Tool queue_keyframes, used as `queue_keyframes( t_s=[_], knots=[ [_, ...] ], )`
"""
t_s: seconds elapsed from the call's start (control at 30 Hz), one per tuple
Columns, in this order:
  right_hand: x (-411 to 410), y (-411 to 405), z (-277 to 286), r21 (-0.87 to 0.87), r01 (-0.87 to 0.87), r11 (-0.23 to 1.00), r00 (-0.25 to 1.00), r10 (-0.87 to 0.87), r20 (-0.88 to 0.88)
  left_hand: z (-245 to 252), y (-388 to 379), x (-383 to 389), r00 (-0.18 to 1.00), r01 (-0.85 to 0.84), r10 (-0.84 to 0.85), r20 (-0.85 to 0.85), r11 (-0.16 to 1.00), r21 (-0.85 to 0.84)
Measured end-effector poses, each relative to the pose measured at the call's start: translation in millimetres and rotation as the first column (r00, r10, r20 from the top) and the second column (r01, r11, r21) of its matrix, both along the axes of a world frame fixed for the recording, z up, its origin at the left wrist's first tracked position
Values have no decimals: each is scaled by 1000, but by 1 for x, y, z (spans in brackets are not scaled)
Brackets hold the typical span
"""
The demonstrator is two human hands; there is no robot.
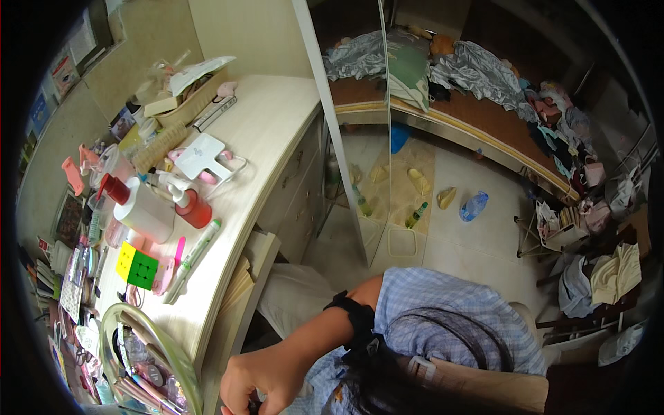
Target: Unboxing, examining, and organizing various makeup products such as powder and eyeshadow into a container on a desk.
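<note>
My right hand (pixel 264 381) is at the bottom edge of the head view, in front of the desk, with its fingers curled downward. A small dark thing shows below the fingers, but what it is and whether I grip it cannot be told. A black band (pixel 358 321) sits around my upper forearm. My left hand is out of view. On the desk (pixel 270 124) lie a speed cube (pixel 142 272) with yellow and green faces, a capped green-and-white marker (pixel 199 254), a white pump bottle (pixel 142 212) with a red top and a red pump bottle (pixel 194 207).
A round-rimmed container (pixel 194 381) of pens and small items stands near the desk's front edge. An open drawer (pixel 249 280) juts out beside my legs. Behind are a mirror (pixel 363 155), a bed (pixel 467 116) with clothes, and a blue plastic bottle (pixel 473 206) on the floor.
</note>
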State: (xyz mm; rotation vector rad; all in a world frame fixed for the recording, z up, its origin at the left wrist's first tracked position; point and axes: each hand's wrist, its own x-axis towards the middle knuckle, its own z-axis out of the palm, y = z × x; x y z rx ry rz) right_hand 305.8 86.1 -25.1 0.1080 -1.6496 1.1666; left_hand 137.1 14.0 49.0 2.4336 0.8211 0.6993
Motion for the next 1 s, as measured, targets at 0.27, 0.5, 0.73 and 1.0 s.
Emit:
queue_keyframes(
  t_s=[0.27,0.5,0.73,1.0],
  knots=[
    [19,0,18,-101,-54,993,984,70,163,-7,-14,-12,961,-207,211,180,978,-38],
    [22,0,11,-199,-122,972,953,171,249,3,-8,-5,950,-297,288,119,952,73],
    [16,2,12,-132,-55,990,965,87,248,-24,-14,3,818,-555,480,317,804,214],
    [14,3,24,-173,-62,983,956,108,272,-29,-16,1,641,-626,605,472,768,-134]
  ],
)
